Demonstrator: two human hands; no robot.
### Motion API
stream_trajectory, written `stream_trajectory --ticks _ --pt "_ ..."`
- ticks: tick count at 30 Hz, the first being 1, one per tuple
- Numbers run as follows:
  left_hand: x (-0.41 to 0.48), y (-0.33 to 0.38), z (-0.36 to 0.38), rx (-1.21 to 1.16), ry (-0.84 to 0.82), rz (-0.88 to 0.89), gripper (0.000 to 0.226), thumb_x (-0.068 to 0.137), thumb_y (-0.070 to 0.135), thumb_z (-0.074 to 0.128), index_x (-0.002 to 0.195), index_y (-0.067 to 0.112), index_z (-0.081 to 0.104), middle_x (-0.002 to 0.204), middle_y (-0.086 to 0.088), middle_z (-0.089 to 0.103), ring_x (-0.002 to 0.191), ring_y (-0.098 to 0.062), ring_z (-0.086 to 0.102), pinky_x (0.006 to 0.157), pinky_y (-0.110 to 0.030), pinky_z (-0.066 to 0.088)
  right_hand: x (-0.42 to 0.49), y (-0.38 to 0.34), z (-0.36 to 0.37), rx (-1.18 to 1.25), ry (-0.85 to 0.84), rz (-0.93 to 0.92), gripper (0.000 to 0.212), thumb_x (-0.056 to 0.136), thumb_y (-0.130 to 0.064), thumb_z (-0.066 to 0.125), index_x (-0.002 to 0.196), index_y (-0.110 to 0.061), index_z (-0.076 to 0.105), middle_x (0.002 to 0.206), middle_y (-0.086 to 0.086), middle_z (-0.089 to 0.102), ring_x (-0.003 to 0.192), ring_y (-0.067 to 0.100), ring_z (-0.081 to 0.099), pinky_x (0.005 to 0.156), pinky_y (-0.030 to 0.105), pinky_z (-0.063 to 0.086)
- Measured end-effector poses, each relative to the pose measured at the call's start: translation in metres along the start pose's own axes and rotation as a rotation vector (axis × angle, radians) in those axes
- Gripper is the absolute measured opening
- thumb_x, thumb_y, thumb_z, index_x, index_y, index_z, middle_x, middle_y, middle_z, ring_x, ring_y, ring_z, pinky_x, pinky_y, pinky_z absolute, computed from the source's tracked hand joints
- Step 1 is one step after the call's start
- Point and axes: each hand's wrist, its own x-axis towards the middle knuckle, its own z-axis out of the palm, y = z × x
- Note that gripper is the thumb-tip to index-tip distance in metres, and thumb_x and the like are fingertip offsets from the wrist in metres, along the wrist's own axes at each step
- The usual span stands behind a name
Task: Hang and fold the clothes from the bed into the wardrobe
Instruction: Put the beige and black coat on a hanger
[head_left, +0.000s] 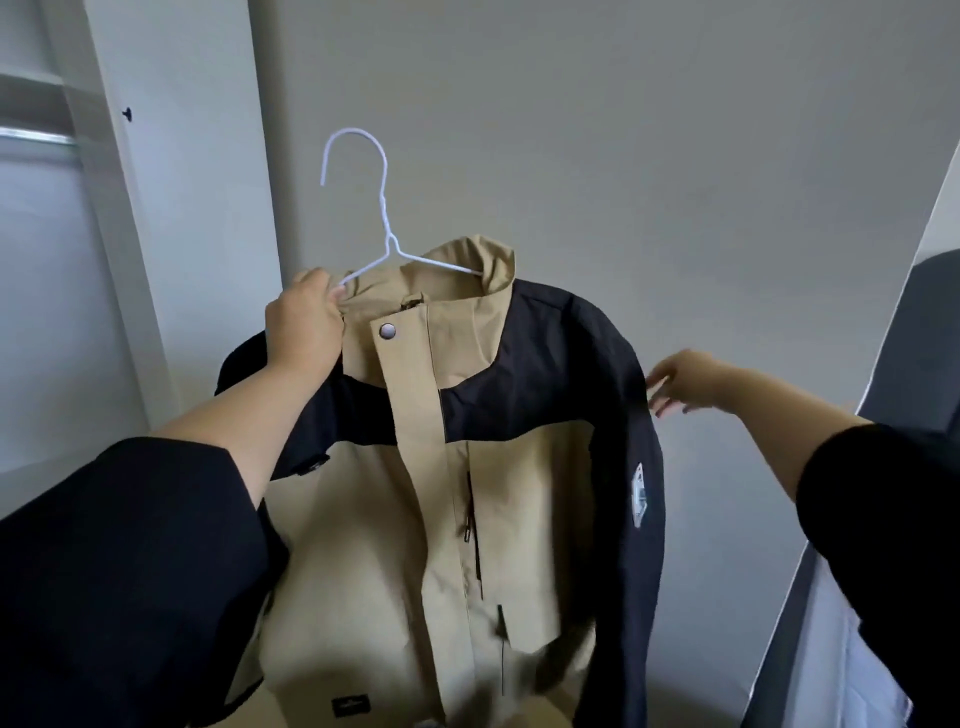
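Left hand (304, 325) clamps one hanger (387, 228) carrying one jacket (519, 467); right hand (685, 379), grip apart, touches its sleeve.

Home bedroom: wardrobe (111, 171) with rail (39, 136)

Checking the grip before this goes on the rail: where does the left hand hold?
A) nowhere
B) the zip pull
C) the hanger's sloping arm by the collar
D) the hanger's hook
C: the left hand pinches the hanger at its sloping arm beside the collar of the jacket; the hook stands free above.
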Motion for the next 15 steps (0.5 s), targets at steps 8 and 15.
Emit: stream_trajectory --ticks 8,15 --pt "0.005 0.012 0.012 0.07 -0.022 -0.036 0.023 0.099 0.016 0.042 0.081 0.002 0.046 0.094 -0.021 0.055 0.076 -0.039 0.049 0.064 -0.038 0.031 0.002 -0.014 0.043 0.413 -0.083 -0.122 0.05 0.084 -0.039 0.07 0.124 -0.016 0.051 0.116 0.001 0.06 0.105 0.017 0.058 0.092 0.035 0.047" --pt "0.001 0.004 0.025 -0.085 -0.048 -0.143 0.026 0.099 0.014 0.042 0.075 0.004 0.041 0.089 -0.02 0.051 0.073 -0.03 0.042 0.065 -0.036 0.031 0.004 -0.007 0.048 0.056 0.268 -0.189 0.028 0.065 0.012 0.034 0.067 -0.008 0.055 0.062 0.0 0.051 0.065 0.023 0.05 0.049 0.022 0.036"
